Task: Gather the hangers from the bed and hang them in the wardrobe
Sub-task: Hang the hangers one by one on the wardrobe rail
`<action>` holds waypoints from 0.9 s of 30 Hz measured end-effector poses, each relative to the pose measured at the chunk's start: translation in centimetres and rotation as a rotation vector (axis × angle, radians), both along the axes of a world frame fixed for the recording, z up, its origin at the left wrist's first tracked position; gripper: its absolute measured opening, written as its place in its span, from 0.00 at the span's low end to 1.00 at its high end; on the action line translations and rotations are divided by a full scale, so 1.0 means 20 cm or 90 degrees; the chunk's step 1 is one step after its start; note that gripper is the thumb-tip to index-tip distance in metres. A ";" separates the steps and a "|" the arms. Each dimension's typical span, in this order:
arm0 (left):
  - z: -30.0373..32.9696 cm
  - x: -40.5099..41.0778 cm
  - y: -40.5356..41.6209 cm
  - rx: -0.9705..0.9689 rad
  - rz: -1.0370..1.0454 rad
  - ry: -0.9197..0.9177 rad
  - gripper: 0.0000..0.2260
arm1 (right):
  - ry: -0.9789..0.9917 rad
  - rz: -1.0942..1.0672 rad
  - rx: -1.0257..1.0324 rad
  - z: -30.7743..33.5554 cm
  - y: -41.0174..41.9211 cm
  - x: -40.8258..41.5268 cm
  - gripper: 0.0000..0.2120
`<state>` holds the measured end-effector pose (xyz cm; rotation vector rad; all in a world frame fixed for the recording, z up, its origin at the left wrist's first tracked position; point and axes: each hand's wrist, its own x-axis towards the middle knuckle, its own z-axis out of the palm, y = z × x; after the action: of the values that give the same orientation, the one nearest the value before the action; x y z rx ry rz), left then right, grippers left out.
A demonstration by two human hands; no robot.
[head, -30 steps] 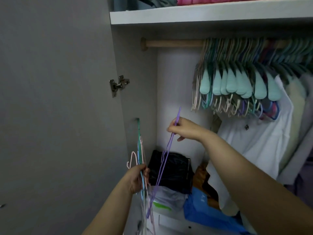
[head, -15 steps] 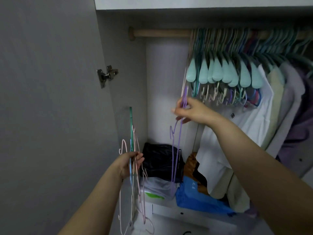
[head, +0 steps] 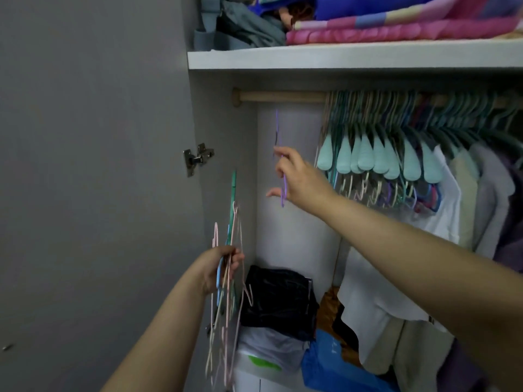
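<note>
1. Right hand (head: 300,179): raised below the wooden rail (head: 280,96), fingers pinching a purple hanger (head: 283,183) held upright.
2. Left hand (head: 219,268): lower, fist closed round a bundle of hangers (head: 229,278), pink, blue and green.
3. Wardrobe (head: 223,193): rail's right part crowded with teal hangers (head: 379,157) and garments; no legible writing.

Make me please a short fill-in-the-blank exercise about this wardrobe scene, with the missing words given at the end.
1. The right hand holds one thin wire hanger whose colour is ____.
2. The left hand grips a bundle of thin pink, green and blue hangers, so it is ____ on them.
3. The round wooden rail is bare at its ____ end.
4. The folded pink blanket lies ____ the white shelf.

Missing words: purple; shut; left; on
</note>
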<state>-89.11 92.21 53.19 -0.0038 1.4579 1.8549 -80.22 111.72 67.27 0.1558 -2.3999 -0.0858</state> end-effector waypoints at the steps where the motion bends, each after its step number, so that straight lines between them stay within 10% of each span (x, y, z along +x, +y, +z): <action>1: 0.02 0.00 0.00 0.007 0.002 0.004 0.13 | -0.004 -0.030 0.006 0.06 0.03 -0.04 0.24; 9: 0.15 0.02 0.02 0.047 0.020 0.028 0.13 | -0.070 -0.108 0.116 0.30 0.29 -0.35 0.28; 17: 0.22 0.02 -0.03 0.078 0.018 0.073 0.13 | -0.149 -0.139 -0.089 0.33 0.42 -0.45 0.25; 27: 0.13 0.06 -0.02 0.209 -0.025 0.030 0.13 | -0.220 -0.444 0.072 0.18 0.29 -0.21 0.31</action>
<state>-87.90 91.74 55.82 0.2287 1.1596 2.0531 -84.48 117.53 70.80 -0.6705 -2.6812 -0.5533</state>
